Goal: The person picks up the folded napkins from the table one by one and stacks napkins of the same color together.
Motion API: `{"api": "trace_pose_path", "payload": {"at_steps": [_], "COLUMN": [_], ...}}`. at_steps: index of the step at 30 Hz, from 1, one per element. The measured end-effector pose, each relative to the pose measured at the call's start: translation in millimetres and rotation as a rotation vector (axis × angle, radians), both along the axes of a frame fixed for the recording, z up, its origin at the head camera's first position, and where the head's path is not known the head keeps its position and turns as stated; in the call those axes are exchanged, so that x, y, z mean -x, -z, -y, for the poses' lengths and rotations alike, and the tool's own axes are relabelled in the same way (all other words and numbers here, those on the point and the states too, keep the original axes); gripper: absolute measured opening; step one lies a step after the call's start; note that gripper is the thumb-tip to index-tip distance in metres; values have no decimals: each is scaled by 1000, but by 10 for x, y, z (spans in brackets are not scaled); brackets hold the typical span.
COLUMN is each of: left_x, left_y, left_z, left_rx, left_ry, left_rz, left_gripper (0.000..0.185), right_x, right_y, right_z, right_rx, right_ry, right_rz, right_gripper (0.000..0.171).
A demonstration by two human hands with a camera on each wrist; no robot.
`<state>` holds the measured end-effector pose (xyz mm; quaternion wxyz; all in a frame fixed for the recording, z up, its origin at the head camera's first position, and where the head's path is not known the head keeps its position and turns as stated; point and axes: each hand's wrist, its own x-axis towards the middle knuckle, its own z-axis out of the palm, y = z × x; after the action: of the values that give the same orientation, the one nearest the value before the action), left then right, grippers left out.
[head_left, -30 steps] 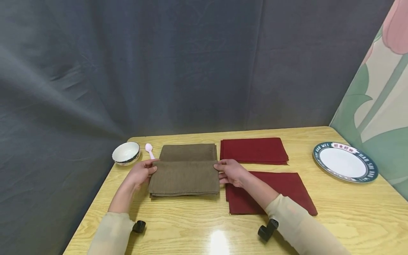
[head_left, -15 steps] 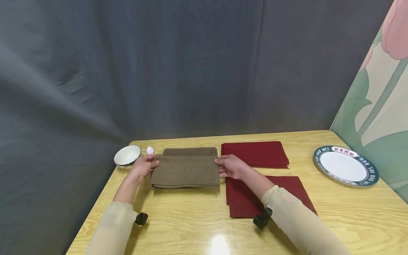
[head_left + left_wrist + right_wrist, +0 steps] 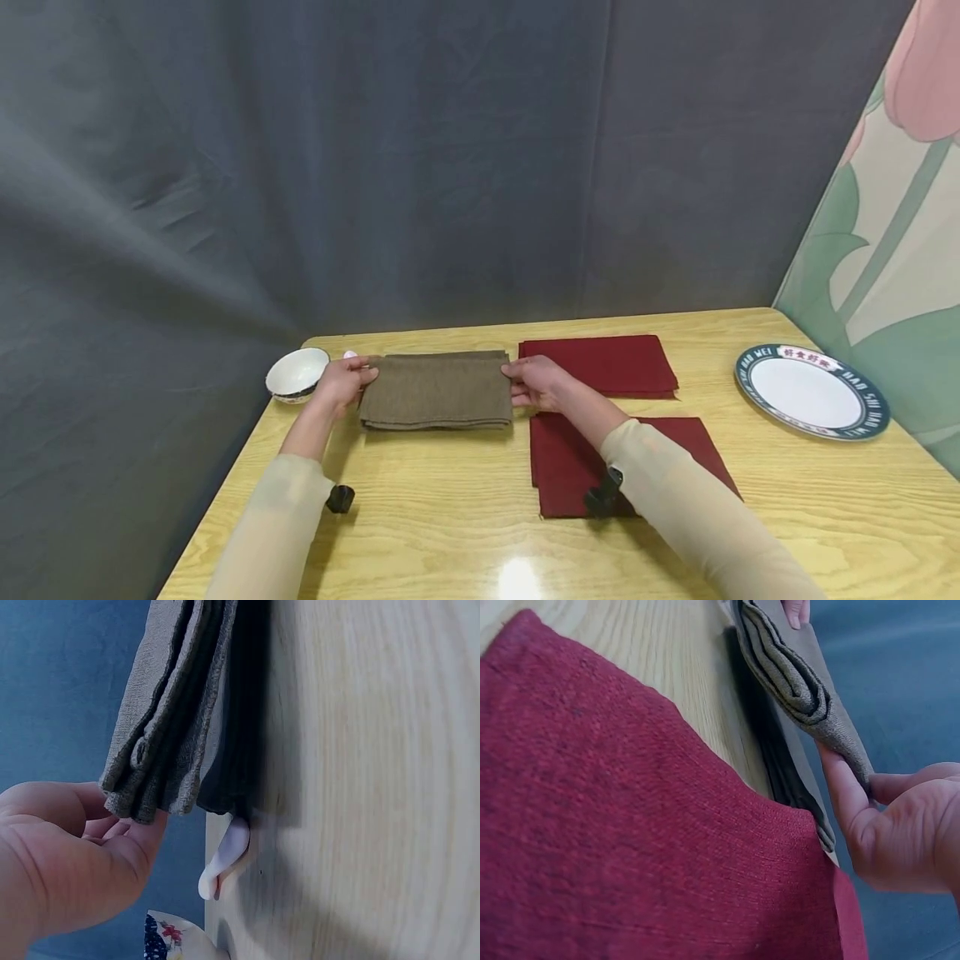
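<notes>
Between both hands hangs a folded brown cloth (image 3: 437, 393), its layers showing in the left wrist view. My left hand (image 3: 343, 383) pinches its far left corner, thumb on top. At the far right corner my right hand (image 3: 537, 383) pinches it too, fingers underneath, as the right wrist view shows. A second folded brown cloth (image 3: 480, 355) lies on the table below and behind, mostly hidden by the held one. In the right wrist view a gap separates the held cloth from that lower cloth (image 3: 799, 791).
Two folded red cloths lie to the right, one at the back (image 3: 600, 367) and one nearer (image 3: 675, 442) under the right forearm. A white bowl (image 3: 297, 372) and a pink spoon (image 3: 229, 851) are by the left hand. A green-rimmed plate (image 3: 870, 408) stands far right.
Both hands have carried the held brown cloth up and away from the person, over the other brown cloth, which is now mostly covered. The spoon is now largely hidden behind the left hand.
</notes>
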<state>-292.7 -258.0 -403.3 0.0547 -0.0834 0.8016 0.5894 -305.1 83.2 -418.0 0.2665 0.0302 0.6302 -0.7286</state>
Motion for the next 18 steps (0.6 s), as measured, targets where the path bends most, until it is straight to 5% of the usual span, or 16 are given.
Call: {"api": "trace_pose_path", "payload": {"at_steps": [6, 13, 18], "left_x": [83, 164, 231], "left_y": [-6, -12, 4], "left_z": [-23, -20, -20], "left_rx": [-24, -44, -50], "left_ry": [-22, -30, -40], "left_rz": [23, 44, 51], "left_gripper": [53, 54, 53], "right_x": [75, 203, 309], "right_y": [-1, 36, 89], "right_z": [4, 17, 14], "right_rx": [0, -80, -88], "right_ry": [12, 3, 16], "right_rz": [6, -46, -41], "right_gripper": [21, 46, 39]}}
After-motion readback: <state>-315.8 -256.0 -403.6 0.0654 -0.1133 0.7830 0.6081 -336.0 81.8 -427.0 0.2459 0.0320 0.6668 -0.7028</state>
